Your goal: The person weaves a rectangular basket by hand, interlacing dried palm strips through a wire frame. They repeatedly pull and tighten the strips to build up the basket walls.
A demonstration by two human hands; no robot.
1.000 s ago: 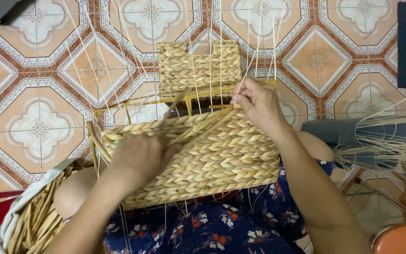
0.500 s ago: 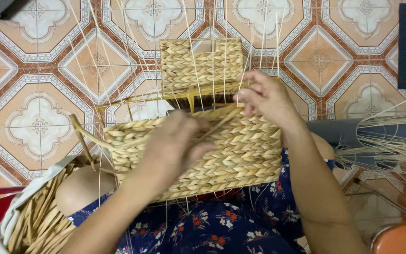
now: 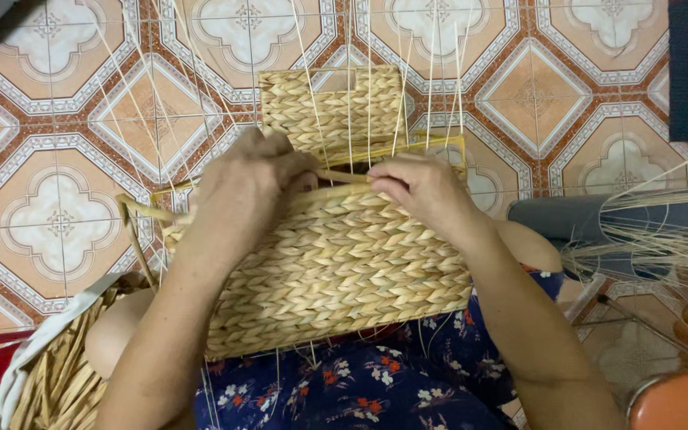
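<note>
While pinching one straw strand (image 3: 342,176): both hands (image 3: 240,191) atop woven basket (image 3: 336,271).

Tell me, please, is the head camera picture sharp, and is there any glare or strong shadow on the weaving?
Head view: light is soft and even, no glare on the floor tiles; the woven basket is sharp; left hand and right hand show little blur; only faint shadow under the hands; thin upright strands stay crisp.
</note>
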